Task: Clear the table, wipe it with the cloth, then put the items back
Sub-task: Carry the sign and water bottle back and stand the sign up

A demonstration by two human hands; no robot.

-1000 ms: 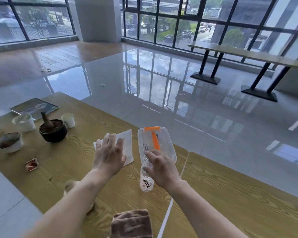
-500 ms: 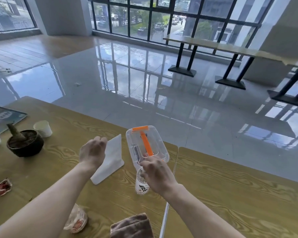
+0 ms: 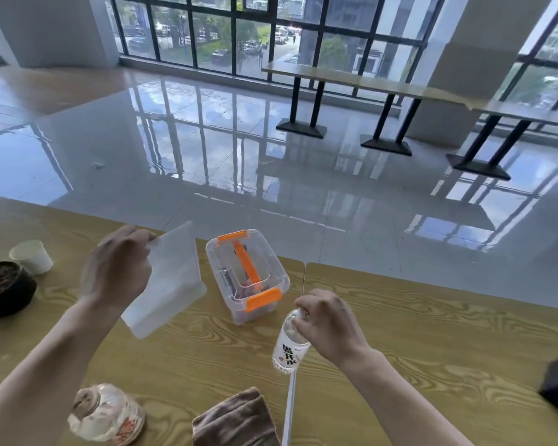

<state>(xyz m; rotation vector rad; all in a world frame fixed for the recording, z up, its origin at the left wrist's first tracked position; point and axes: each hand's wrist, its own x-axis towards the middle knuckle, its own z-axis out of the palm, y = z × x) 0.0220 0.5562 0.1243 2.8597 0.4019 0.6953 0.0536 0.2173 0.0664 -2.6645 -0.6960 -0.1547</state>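
White and flat, the folded paper sheet [image 3: 166, 281] hangs pinched in the left hand [image 3: 118, 268] clear of the wooden bench [image 3: 432, 333], while the right hand [image 3: 331, 326] fingers [image 3: 303, 312] grip the clear plastic water bottle [image 3: 289, 347] by its neck, apparently to clear both away before the brown cloth [image 3: 236, 420], lying at the near edge, wipes

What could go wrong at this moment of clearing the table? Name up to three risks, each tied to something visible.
1. The right hand grips the water bottle only near its top, so it may slip or swing into the clear box.
2. The left hand pinches the white sheet by one corner; it could flop or drop.
3. The brown cloth lies at the table's near edge and could be knocked off.
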